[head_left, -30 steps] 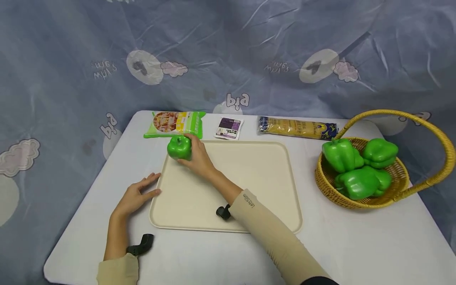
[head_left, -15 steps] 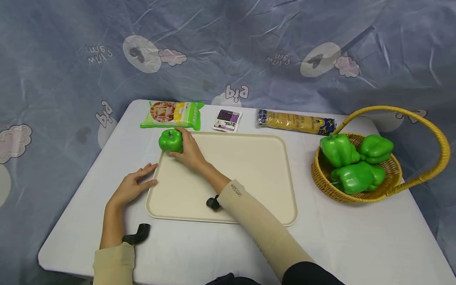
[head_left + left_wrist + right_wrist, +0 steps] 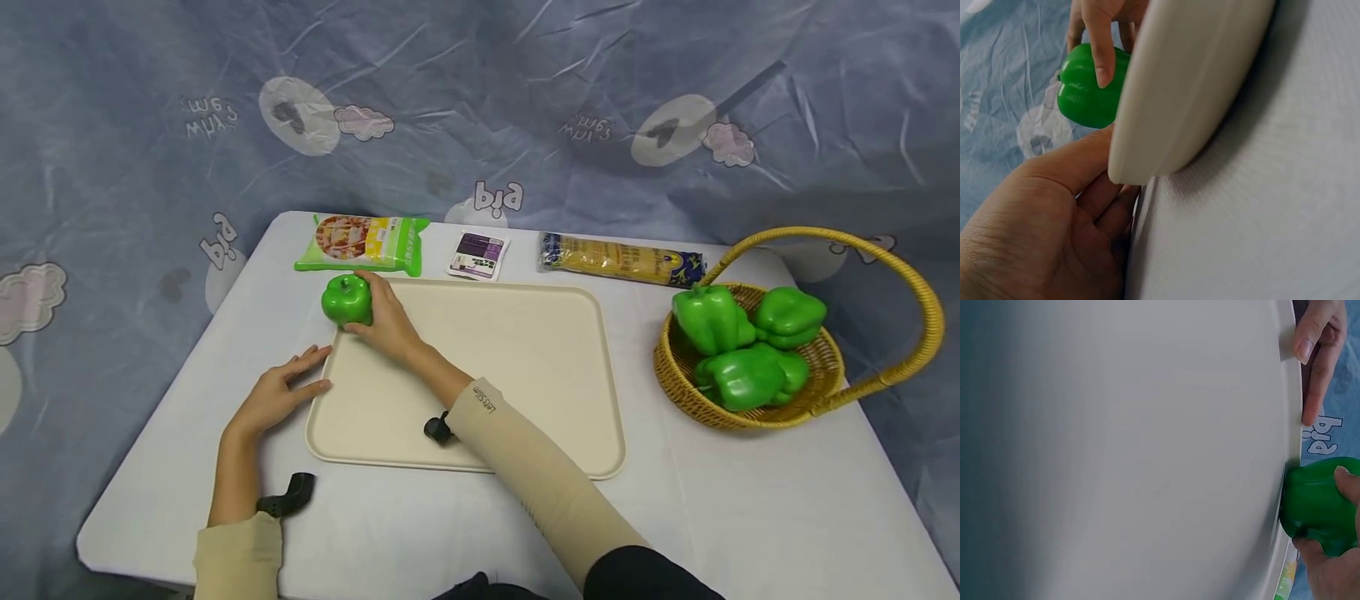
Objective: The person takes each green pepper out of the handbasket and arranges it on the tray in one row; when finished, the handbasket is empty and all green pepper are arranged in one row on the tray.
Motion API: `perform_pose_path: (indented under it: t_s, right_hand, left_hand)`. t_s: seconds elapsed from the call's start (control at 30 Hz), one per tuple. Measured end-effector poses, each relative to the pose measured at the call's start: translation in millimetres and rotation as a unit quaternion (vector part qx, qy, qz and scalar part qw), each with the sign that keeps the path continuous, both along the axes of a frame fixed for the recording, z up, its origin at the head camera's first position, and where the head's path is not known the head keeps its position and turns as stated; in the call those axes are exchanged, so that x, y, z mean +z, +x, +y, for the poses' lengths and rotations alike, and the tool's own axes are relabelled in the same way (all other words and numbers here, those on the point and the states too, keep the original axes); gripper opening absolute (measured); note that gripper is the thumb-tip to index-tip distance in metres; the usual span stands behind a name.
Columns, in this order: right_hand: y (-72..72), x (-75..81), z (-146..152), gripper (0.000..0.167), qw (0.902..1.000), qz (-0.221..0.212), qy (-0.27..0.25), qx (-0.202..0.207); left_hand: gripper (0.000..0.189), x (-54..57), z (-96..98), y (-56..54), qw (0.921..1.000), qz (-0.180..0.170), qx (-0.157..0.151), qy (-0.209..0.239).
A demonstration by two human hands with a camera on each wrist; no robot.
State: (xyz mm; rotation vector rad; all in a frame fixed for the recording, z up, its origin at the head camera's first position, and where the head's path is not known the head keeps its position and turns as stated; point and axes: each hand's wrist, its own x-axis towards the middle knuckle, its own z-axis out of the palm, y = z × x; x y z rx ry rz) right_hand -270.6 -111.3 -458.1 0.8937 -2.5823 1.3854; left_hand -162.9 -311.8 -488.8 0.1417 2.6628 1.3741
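Note:
My right hand (image 3: 372, 312) grips a green bell pepper (image 3: 347, 300) at the far left corner of a cream tray (image 3: 525, 375). In the right wrist view the green bell pepper (image 3: 1319, 503) sits just outside the cream tray's rim (image 3: 1291, 444), with the thumb and fingers of my right hand (image 3: 1335, 575) curled round it. My left hand (image 3: 288, 390) lies flat on the white table, fingers straight against the tray's left edge. From the left wrist, my left hand's palm (image 3: 1054, 237) lies beside the tray's edge (image 3: 1191, 81), with the pepper (image 3: 1085, 94) beyond.
A yellow wicker basket (image 3: 750, 417) with three green peppers stands at the right. Along the table's far edge lie a green food packet (image 3: 363, 243), a small purple sachet (image 3: 480, 254) and a pasta pack (image 3: 622, 260). A blue patterned cloth hangs behind.
My right hand has carried the pepper a little to the left, from over the tray's corner to just past its rim. The left hand has stayed put.

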Motion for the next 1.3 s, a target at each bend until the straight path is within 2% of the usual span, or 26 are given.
perform_pose_path:
  t_s: [0.3, 0.67, 0.9, 1.0, 1.13, 1.3]
  right_hand:
    - [-0.6, -0.1, 0.1, 0.086, 1.0, 0.006, 0.001, 0.0]
    - [0.7, 3.8, 3.3, 0.091, 0.9999, -0.001, 0.013, -0.005]
    - [4.2, 6.2, 8.1, 0.096, 0.9993, 0.017, 0.032, -0.005]
    - [7.1, 14.2, 14.0, 0.098, 0.9992, 0.025, 0.031, 0.001]
    - [13.3, 32.3, 31.6, 0.099, 0.9987, 0.039, 0.03, 0.012]
    - [20.6, 58.3, 65.2, 0.097, 0.9959, 0.09, 0.007, 0.009]
  left_hand:
    - [0.063, -0.7, -1.0, -0.2, 1.0, 0.004, -0.002, -0.004]
    - [0.063, 4.4, 1.3, 1.2, 1.0, -0.001, -0.002, 0.0]
    - [0.061, 0.4, 2.6, 1.4, 1.0, 0.005, -0.006, 0.0]
    - [0.062, -0.6, 2.1, 1.1, 0.9999, 0.009, -0.005, -0.004]
    - [0.062, 0.5, 1.5, 2.1, 1.0, 0.006, 0.003, -0.007]
    - [0.062, 1.4, 1.1, 3.0, 1.0, 0.007, 0.003, -0.002]
